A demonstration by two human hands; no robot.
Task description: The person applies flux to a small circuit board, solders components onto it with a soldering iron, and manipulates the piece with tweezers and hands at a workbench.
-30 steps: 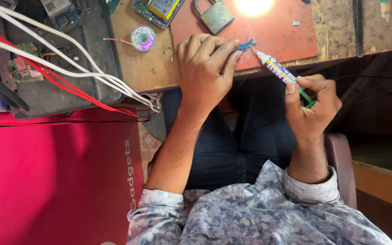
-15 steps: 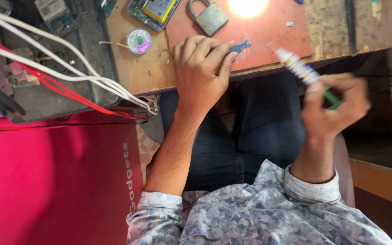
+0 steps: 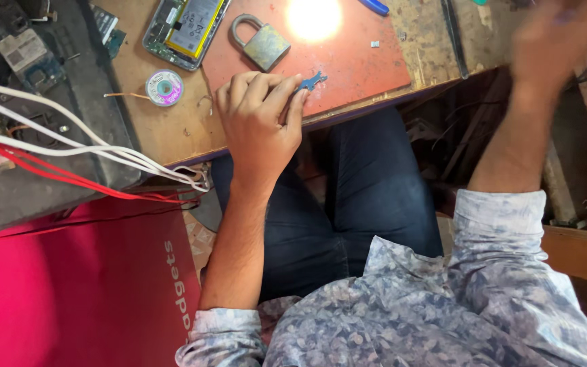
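My left hand (image 3: 259,129) rests on the front edge of the wooden bench, its fingertips pinching one end of a small blue part (image 3: 312,81). That part lies on a red work mat (image 3: 361,64). My right hand (image 3: 555,47) is raised at the upper right, clear of the bench. It is too motion-blurred to show its fingers or anything in them. The striped tube it held in the earlier frames cannot be made out now.
On the bench are a grey padlock (image 3: 261,42), an opened phone with its battery showing (image 3: 185,27) and a small spool (image 3: 164,87). White and red cables (image 3: 90,160) cross a dark box at left. A red panel (image 3: 69,285) is at lower left.
My right hand, which held a striped tube near the blue part, has swung up and right, away from the mat. My left hand has stayed on the blue part.
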